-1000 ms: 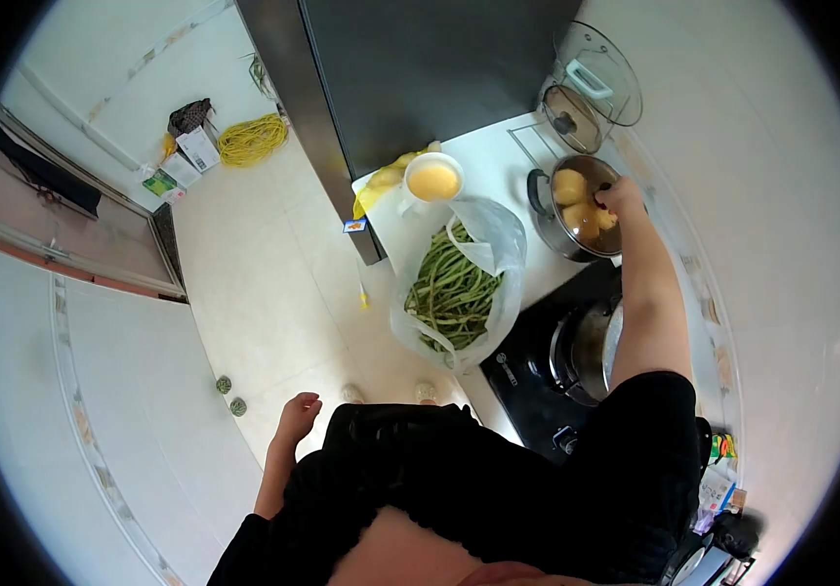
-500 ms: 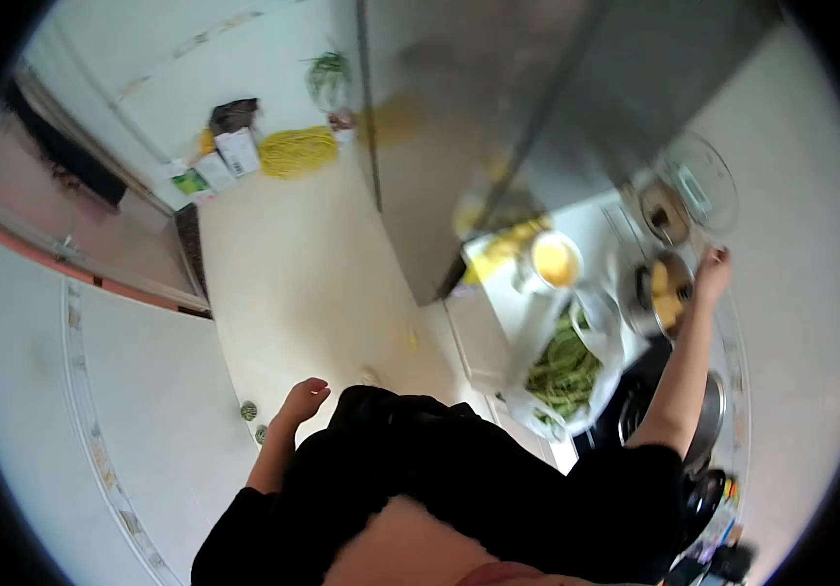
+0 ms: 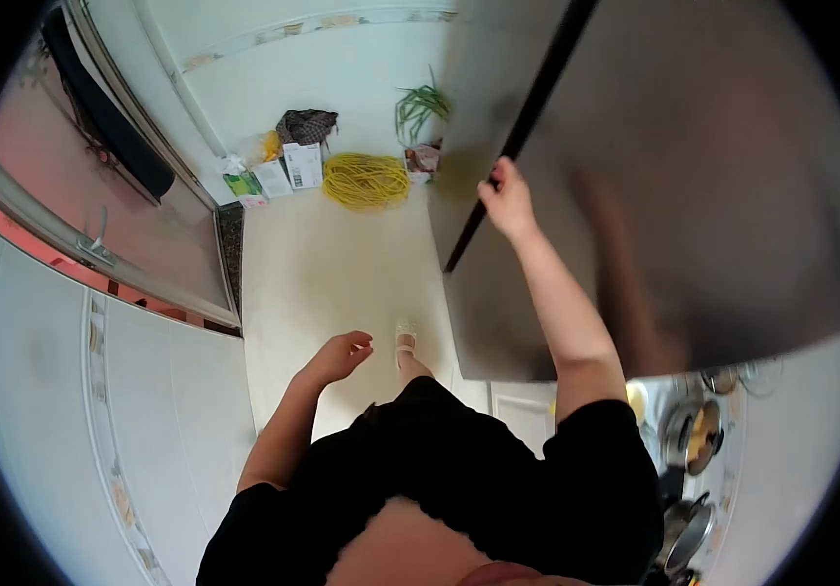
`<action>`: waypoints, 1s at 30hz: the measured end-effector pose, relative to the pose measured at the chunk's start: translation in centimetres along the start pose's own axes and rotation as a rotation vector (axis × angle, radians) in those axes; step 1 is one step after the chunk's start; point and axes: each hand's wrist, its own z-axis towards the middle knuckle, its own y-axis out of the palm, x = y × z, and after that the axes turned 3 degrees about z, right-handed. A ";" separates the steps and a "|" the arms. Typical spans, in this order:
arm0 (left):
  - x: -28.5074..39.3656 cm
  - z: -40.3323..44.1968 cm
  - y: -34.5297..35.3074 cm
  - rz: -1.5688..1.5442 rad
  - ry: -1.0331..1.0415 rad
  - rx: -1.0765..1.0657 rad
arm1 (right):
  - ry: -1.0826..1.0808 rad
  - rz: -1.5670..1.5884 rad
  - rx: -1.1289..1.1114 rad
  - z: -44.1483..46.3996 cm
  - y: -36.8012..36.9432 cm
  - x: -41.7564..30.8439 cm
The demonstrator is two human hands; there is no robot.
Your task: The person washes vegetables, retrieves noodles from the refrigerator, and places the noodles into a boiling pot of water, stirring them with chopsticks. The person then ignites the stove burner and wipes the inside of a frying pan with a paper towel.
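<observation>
So the big grey fridge [image 3: 722, 186] takes up the far right of the kitchen, and there's a dark strip [image 3: 537, 98] running down between its two front panels. The person's right hand [image 3: 508, 200] is right up at that strip, arm stretched out, fingers bent in toward it. Honestly, from here I can't tell if the fingers are gripping the edge or just touching it. The left hand [image 3: 337, 358] hangs out to the left over the pale floor [image 3: 332, 259], loosely open with the fingers a bit curled, well apart from the fridge.

Near right, just past the fridge, you get a slice of the counter [image 3: 669, 396] with a metal pot [image 3: 676, 435] that's got yellowish chunks [image 3: 701, 439] in it. A second metal pan [image 3: 688, 535] sits nearer, beside the person's sleeve.

Far side, along the wall: a yellow coil [image 3: 366, 181] lies on the floor, white boxes [image 3: 303, 166] just left of it, and some long green leaves [image 3: 422, 112] behind it to the right. Way over left is a door [image 3: 122, 225] with a lever handle [image 3: 96, 249].
</observation>
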 end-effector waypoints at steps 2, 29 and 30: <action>-1.2 2.6 -1.7 0.028 -0.023 0.006 | -0.045 -0.199 0.191 8.4 2.5 5.1; 13.6 42.5 -29.7 -0.364 0.665 0.188 | 0.581 -0.047 0.066 5.3 19.3 -0.7; 12.8 43.8 -30.9 -0.376 0.707 0.182 | 0.635 -0.056 0.071 4.7 19.7 -0.7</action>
